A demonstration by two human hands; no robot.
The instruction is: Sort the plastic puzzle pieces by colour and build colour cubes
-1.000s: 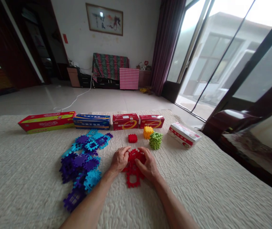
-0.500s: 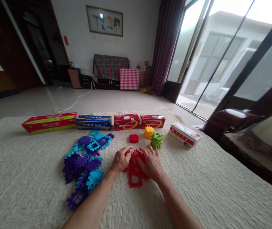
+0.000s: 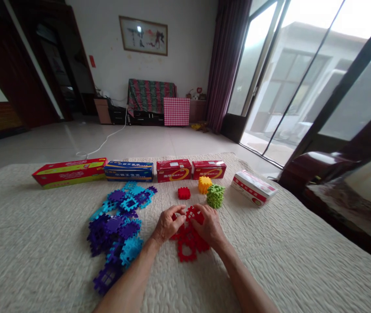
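Note:
A red interlocking plastic tile (image 3: 191, 213) with a window pattern is raised between my hands, above a loose pile of red tiles (image 3: 187, 251). My right hand (image 3: 209, 225) grips its right side, thumb in front and fingers behind. Curled at the tile's left edge, my left hand (image 3: 169, 224) has its thumb and fingertips closed against it. The fingers partly cover the pile. Just beyond the hands are a small red stack of tiles (image 3: 183, 193), a yellow stack (image 3: 204, 185) and a green stack (image 3: 216, 196).
Purple tiles (image 3: 107, 278) and light blue tiles (image 3: 131, 250) lie scattered on the left. Along the back stand a red-and-yellow box (image 3: 71, 172), a blue box (image 3: 128, 171), two red boxes (image 3: 173, 170) and, farther right, a white-and-red box (image 3: 253, 187). A quilted cover (image 3: 289, 261) lies underneath.
The red window tile has come up off the pile between my hands. Both hands have closed in around it, the right fingers drawing together. The view has tilted slightly up.

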